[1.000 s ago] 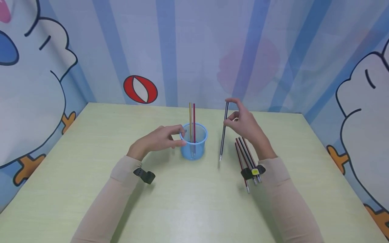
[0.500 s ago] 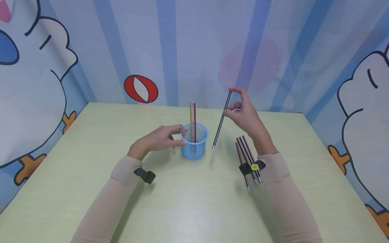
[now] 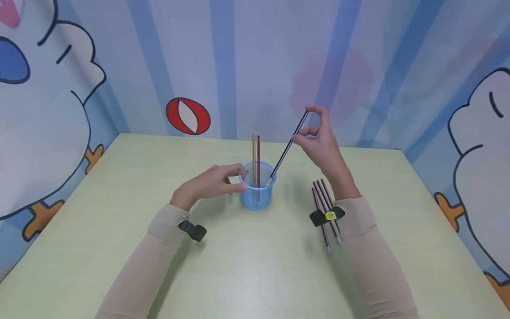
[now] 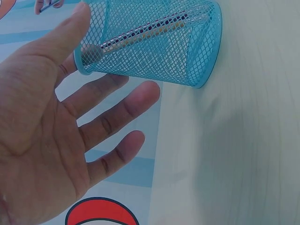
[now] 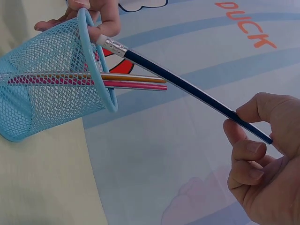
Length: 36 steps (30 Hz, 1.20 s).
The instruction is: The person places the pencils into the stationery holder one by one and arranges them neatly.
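Note:
My left hand holds the rim of a light blue mesh pencil cup between thumb and index finger; its other fingers extend loosely in the left wrist view. A yellow pencil and a red pencil stand inside the cup. Up and to the right, my right hand pinches a dark striped pencil near its upper end. That pencil slants down to the left, eraser end at the cup's mouth. Whether the eraser touches the rim I cannot tell.
Several striped pencils lie in a loose bunch on the pale table, partly under the right wrist camera. Behind the table's far edge hangs a blue striped backdrop with cartoon prints.
My right hand has risen and brought the dark pencil leftward, tilting it until its eraser end reached the cup's mouth. The left hand has stayed on the rim.

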### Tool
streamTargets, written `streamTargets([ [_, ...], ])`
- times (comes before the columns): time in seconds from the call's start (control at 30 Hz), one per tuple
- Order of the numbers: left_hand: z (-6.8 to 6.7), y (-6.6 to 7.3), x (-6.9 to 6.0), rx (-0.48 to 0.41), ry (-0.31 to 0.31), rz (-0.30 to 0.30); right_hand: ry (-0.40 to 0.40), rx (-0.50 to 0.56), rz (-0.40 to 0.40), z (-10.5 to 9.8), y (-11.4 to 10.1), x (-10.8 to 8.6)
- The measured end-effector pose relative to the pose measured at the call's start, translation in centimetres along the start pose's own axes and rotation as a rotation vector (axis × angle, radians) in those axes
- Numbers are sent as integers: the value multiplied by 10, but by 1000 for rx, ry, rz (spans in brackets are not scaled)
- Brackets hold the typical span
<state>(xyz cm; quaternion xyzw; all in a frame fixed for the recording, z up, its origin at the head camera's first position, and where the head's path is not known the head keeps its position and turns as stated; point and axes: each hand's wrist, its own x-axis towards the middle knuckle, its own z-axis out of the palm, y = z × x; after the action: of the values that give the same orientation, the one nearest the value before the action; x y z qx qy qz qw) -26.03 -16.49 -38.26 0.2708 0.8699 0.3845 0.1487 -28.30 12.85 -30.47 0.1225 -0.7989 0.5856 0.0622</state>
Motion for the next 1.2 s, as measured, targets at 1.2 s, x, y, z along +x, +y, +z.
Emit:
streamTargets([
  [1.2, -1, 1, 0, 0, 1, 2, -152, -259, -68, 53, 39, -4],
])
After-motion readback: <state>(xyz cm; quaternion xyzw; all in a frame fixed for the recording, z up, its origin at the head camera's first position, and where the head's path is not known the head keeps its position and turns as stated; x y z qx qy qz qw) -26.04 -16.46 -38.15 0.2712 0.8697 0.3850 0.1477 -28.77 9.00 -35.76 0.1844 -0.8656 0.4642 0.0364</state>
